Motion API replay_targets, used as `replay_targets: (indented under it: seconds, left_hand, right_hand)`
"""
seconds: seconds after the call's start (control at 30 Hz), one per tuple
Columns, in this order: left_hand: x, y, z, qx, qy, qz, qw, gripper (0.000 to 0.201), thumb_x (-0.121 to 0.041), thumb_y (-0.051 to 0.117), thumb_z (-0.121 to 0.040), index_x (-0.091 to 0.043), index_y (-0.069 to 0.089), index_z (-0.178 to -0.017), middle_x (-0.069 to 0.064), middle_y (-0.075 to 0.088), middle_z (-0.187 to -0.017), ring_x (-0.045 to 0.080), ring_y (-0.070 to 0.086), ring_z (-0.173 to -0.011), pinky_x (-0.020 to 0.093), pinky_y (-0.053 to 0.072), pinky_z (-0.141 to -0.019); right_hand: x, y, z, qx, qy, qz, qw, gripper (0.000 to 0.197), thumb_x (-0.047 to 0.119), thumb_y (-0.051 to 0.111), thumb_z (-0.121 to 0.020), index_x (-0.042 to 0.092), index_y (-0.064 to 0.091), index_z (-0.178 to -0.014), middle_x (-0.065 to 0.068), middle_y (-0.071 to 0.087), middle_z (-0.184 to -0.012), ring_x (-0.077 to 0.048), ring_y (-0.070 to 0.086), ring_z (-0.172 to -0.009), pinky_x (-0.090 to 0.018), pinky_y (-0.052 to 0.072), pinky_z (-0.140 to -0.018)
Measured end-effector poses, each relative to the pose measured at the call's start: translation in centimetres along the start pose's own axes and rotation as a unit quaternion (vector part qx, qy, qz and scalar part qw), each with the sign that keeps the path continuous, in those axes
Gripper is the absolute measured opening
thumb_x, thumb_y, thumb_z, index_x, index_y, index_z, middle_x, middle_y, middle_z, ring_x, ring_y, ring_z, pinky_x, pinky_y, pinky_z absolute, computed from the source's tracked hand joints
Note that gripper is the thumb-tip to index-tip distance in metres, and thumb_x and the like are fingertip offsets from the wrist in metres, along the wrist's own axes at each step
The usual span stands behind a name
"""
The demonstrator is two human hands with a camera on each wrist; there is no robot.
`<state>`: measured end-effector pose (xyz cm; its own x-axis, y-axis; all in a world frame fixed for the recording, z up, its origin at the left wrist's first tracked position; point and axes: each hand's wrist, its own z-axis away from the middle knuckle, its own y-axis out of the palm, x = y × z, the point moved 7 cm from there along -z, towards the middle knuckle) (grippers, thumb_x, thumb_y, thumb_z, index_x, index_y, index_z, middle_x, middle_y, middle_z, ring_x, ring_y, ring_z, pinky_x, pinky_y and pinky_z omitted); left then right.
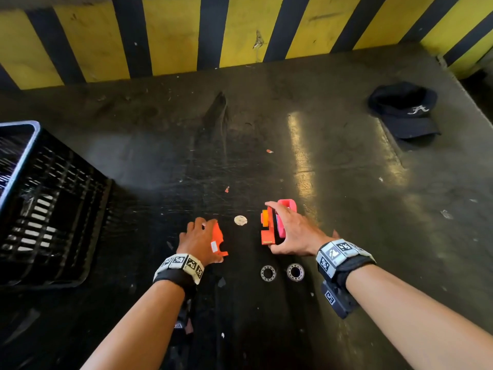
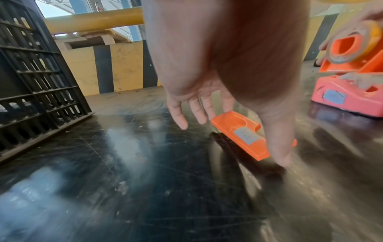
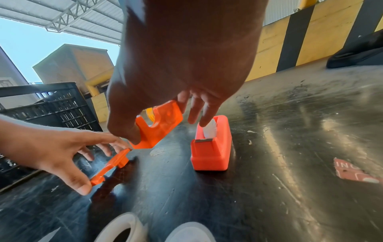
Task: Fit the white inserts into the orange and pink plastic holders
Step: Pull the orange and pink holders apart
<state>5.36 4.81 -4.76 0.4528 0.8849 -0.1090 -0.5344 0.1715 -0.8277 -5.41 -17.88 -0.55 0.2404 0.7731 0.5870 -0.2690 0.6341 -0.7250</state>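
My left hand (image 1: 205,236) pinches a flat orange plate (image 2: 240,135) with a small label between thumb and fingers, tilted just above the table. My right hand (image 1: 282,228) grips an orange holder body (image 3: 159,126) by thumb and fingers and holds it upright off the table. A yellow-orange roll (image 2: 362,41) sits on its hub. Behind it, the pink holder (image 3: 213,147) stands on the table with something white (image 3: 210,129) in its slot; a right fingertip hovers at it. Two white ring inserts (image 1: 268,273) (image 1: 295,272) lie near my right wrist.
A black slatted crate (image 1: 48,209) stands at the left. A round pale disc (image 1: 240,220) lies between my hands. A black cap (image 1: 405,110) lies far right. A yellow and black striped wall (image 1: 240,36) bounds the dark scratched table (image 1: 346,169) at the back.
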Motion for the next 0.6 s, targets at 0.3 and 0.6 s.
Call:
replay_targets:
  seconds: [0.3,0.6]
  left_hand:
    - [-7.5,-5.2,-0.2,0.001,0.13,0.279,0.951,0.055,-0.049,0.07,-0.09,-0.025,0.057,-0.138,-0.004,0.068,-0.13,0.012,0.067,-0.117,0.038,0.053,-0.106]
    - [-7.1,-4.7,0.6,-0.043,0.123,0.348,0.928,0.032,-0.03,0.079,-0.086,-0.022,0.068,-0.115,-0.006,0.076,-0.102,0.008,0.073,-0.096,0.026,0.057,-0.09]
  right_hand:
    - [0.5,0.2,-0.1,-0.015,-0.003,-0.047,0.999,0.107,0.038,0.089,-0.07,0.032,0.021,-0.153,-0.001,0.053,-0.136,-0.017,0.054,-0.105,-0.029,0.044,-0.084]
    - [0.1,0.1,0.6,-0.038,-0.022,-0.031,0.999,0.113,0.036,0.087,-0.071,0.02,0.019,-0.159,-0.007,0.039,-0.159,-0.025,0.042,-0.142,-0.036,0.043,-0.11]
